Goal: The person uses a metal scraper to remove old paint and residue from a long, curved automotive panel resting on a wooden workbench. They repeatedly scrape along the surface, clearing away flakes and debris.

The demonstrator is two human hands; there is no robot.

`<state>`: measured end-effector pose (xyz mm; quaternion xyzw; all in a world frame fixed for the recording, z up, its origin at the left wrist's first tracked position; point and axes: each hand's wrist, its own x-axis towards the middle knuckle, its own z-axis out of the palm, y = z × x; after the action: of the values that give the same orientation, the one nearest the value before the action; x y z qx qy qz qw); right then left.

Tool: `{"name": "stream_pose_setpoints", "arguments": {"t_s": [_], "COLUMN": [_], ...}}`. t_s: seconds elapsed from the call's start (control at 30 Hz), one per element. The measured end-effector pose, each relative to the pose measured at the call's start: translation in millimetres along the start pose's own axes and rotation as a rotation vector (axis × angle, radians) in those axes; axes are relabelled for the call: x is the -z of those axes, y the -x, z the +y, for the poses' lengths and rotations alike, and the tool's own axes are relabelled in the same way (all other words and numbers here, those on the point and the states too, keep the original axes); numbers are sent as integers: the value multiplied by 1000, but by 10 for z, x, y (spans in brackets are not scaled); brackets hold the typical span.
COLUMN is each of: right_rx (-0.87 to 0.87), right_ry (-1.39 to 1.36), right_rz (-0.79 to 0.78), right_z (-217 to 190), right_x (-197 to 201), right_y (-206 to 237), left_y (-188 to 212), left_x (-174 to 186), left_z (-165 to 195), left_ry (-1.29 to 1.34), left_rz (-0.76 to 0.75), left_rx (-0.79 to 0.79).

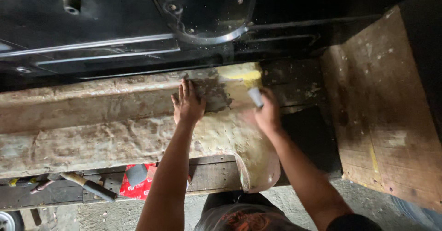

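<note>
My left hand [188, 104] lies flat, fingers apart, on a long body panel [92, 125] coated in rough beige filler. Its fingertips touch a grey patch [212, 94] on the panel's upper part. My right hand [266, 113] is closed around a small tool with a pale blade [255, 97], held against the panel beside a yellowish smear of filler [244, 73]. The panel curves down to a rounded end [260, 166] below my right hand.
A black metal vehicle floor [115, 28] with ribs and a round plate lies beyond the panel. A worn wooden board [386, 111] stands at the right. On the plank below lie a hammer [90, 186], a red packet [138, 181] and a grey block.
</note>
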<state>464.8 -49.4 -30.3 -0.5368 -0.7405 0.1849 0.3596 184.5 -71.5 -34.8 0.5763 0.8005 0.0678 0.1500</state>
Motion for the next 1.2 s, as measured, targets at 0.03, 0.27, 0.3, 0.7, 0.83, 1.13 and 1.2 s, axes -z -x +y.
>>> {"name": "stream_pose_setpoints", "arguments": {"t_s": [0.03, 0.27, 0.3, 0.7, 0.83, 1.13, 1.2], "right_rx": [-31, -114, -111, 277, 334, 358, 407], "right_ry": [57, 156, 192, 555, 503, 295, 435], "right_rz": [23, -66, -107, -217, -183, -322, -253], "right_z": [78, 410, 417, 560, 604, 835, 879], "right_x": [77, 372, 381, 567, 613, 939, 963], "right_y": [-38, -220, -209, 283, 492, 846, 887], "left_y": [50, 384, 432, 960, 1067, 1400, 1448], "left_x": [-20, -187, -214, -529, -692, -931, -941], "left_z": [52, 328, 364, 871, 1073, 1275, 1306], "left_ry": [-14, -9, -6, -140, -62, -69, -90], "left_rz": [0, -80, -86, -62, -85, -61, -76], "left_rx": [-3, 26, 32, -92, -110, -95, -89]}}
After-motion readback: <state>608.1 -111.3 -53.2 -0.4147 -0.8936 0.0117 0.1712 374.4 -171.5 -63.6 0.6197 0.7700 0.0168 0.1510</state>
